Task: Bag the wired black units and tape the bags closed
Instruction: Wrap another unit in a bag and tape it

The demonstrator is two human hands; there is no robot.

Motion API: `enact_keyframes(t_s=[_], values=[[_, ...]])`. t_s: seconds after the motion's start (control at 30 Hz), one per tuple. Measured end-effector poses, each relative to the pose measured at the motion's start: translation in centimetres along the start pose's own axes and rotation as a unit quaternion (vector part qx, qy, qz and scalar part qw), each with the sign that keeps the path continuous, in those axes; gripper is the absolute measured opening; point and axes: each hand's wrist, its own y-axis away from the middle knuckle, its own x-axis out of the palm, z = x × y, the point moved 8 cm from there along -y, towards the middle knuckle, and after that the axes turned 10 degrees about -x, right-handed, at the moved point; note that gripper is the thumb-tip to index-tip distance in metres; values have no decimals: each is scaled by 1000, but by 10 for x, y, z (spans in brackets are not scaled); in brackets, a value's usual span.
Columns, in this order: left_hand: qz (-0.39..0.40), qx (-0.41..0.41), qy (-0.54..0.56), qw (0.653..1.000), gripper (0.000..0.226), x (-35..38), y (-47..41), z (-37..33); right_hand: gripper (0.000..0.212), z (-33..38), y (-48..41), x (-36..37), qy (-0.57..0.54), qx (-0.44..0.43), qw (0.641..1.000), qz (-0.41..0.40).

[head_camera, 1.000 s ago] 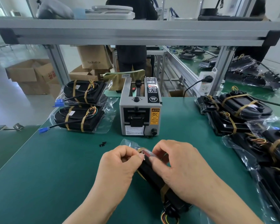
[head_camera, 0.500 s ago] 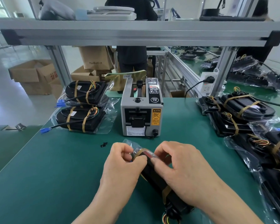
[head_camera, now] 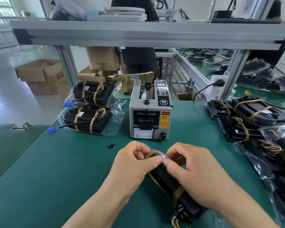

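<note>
Hands, left hand [head_camera: 131, 163] and right hand [head_camera: 192, 168], pinch crinkly clear bag [head_camera: 163, 157] over slim black unit [head_camera: 167, 176].

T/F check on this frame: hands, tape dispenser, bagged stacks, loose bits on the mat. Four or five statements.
1. Both hands, left hand and right hand, pinch the bag end of the black unit together. True.
2. The tape dispenser stands behind the hands. True.
3. The two-unit bagged stack sits right of the dispenser. False: left of it.
4. The wires point at the dispenser. False: toward the person.
5. A small black part lies loose on the green mat. True.
</note>
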Motion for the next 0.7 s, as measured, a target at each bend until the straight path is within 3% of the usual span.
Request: enact_keyframes(t_s=[0.13,0.2,0.3,0.4,0.5,0.53,0.6,0.7], values=[[46,-9,-7,999,30,-8,-9,1,78,0,2,5,21,27,997,70],[59,-3,-11,998,29,-11,-9,1,85,-2,2,6,53,39,992,103],[31,22,-27,999,25,-20,-4,1,64,-3,2,9,51,50,988,136],[-105,41,8,994,9,-60,7,0,50,-14,3,-4,48,42,987,144],[-138,72,-11,988,14,-88,22,-8,39,-15,14,-13,-118,22,977,179],[-106,77,-32,991,21,-89,25,-11,41,-11,17,-13,-205,11,961,186],[29,73,-50,996,49,-78,35,-13,52,-6,21,-11,-336,-9,923,189],[253,81,-25,964,96,-58,62,-22,64,8,23,-1,-378,-46,900,211]])
